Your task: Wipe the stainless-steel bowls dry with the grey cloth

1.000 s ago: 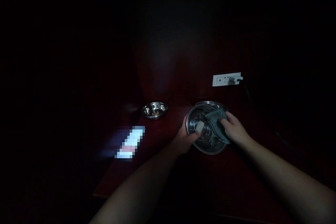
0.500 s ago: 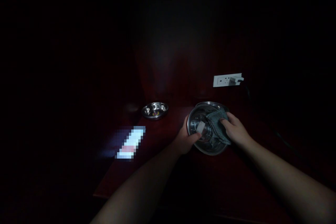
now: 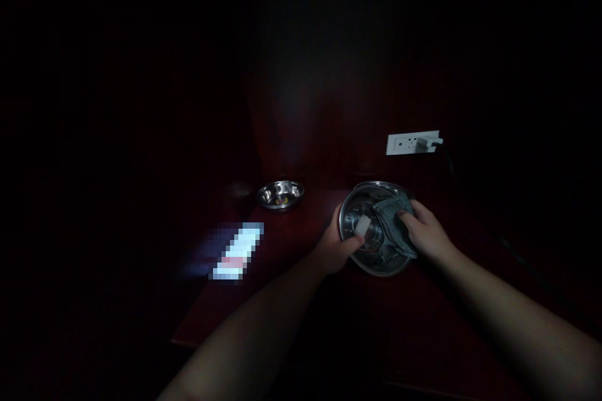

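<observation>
A steel bowl is tilted so that its inside faces me. My left hand grips its left rim, thumb inside and fingers round the outside. On the bowl's bottom shows a whitish rectangular patch, perhaps a label. My right hand is closed on a grey-green cloth, which lies over the right side of the bowl's inner wall and rim. Behind the held bowl, the rim of another steel vessel peeks out; the rest of it is hidden.
A shallow steel dish stands on the dark red table at the back left. Nearer on the left glows a blurred-out bright screen. A white wall socket holds a plug with a dark cable. Surroundings are very dark.
The whole view has shifted slightly, so things appear a little further right. Both hands keep their hold on bowl and cloth; the cloth's position in the bowl is nearly the same.
</observation>
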The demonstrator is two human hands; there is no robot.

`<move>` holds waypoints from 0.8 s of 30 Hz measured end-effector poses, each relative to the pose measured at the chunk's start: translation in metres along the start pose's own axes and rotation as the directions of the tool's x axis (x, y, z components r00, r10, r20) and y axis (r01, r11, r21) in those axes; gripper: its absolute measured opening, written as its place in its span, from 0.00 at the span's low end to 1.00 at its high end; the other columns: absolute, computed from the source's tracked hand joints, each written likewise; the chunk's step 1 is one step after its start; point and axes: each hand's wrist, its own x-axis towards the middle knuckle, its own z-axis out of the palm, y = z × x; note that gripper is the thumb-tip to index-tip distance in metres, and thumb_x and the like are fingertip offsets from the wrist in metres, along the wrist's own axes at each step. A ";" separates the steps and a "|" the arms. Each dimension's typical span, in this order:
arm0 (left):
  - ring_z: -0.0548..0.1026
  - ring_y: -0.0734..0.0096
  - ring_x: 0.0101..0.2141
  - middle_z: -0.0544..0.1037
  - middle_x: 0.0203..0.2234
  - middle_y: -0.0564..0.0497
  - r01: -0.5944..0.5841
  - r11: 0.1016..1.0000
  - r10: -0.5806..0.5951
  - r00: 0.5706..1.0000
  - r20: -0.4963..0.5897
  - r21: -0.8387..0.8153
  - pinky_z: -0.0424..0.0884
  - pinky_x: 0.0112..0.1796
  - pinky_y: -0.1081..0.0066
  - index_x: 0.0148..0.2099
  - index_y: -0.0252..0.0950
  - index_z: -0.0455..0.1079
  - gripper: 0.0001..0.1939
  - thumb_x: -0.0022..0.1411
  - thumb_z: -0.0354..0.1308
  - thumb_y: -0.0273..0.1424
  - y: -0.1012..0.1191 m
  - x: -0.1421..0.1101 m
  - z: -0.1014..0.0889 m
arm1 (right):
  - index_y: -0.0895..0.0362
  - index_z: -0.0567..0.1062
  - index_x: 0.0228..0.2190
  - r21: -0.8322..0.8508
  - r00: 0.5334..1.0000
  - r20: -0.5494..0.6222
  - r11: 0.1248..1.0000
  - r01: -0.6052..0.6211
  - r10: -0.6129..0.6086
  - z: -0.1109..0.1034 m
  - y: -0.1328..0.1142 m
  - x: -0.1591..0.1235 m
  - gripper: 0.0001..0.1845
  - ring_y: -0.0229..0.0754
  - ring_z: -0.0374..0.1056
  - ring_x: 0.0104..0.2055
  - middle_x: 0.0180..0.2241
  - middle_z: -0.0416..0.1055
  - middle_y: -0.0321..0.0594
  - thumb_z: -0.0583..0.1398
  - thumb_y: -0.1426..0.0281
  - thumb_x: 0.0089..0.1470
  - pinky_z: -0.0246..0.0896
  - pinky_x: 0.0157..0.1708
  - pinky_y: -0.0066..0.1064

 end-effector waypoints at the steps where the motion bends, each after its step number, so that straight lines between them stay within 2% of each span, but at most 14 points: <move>1: 0.64 0.51 0.53 0.66 0.53 0.42 -0.005 1.000 0.005 1.000 -0.002 0.003 0.60 0.52 0.53 0.62 0.38 0.48 0.39 0.49 0.59 0.28 0.000 0.000 0.000 | 0.53 0.68 0.32 -0.002 1.000 0.000 1.000 -0.001 0.001 0.000 0.000 0.000 0.08 0.43 0.65 0.29 0.26 0.67 0.36 0.55 0.64 0.50 0.61 0.28 0.33; 12: 0.64 0.53 0.54 0.65 0.55 0.43 -0.040 0.998 0.038 0.999 0.028 0.048 0.59 0.54 0.52 0.63 0.39 0.46 0.39 0.51 0.59 0.28 0.000 -0.001 -0.001 | 0.53 0.68 0.31 -0.049 1.000 -0.022 0.999 0.011 -0.013 -0.001 -0.005 -0.001 0.07 0.41 0.65 0.28 0.27 0.69 0.36 0.55 0.64 0.49 0.61 0.26 0.31; 18: 0.63 0.54 0.55 0.65 0.55 0.42 -0.064 0.996 0.061 0.997 0.050 0.066 0.58 0.55 0.54 0.62 0.36 0.47 0.38 0.51 0.58 0.27 0.006 -0.001 0.001 | 0.53 0.68 0.30 -0.001 1.000 -0.020 1.000 0.011 -0.011 0.000 -0.006 -0.002 0.05 0.41 0.65 0.27 0.25 0.66 0.34 0.55 0.65 0.50 0.61 0.26 0.31; 24: 0.64 0.54 0.54 0.65 0.54 0.42 -0.076 0.995 0.073 0.996 0.046 0.063 0.60 0.54 0.55 0.63 0.35 0.46 0.39 0.51 0.58 0.28 0.007 -0.001 0.001 | 0.53 0.67 0.29 0.013 1.000 -0.023 1.000 0.012 -0.012 0.001 -0.008 -0.003 0.05 0.40 0.64 0.27 0.26 0.67 0.35 0.56 0.65 0.50 0.61 0.27 0.32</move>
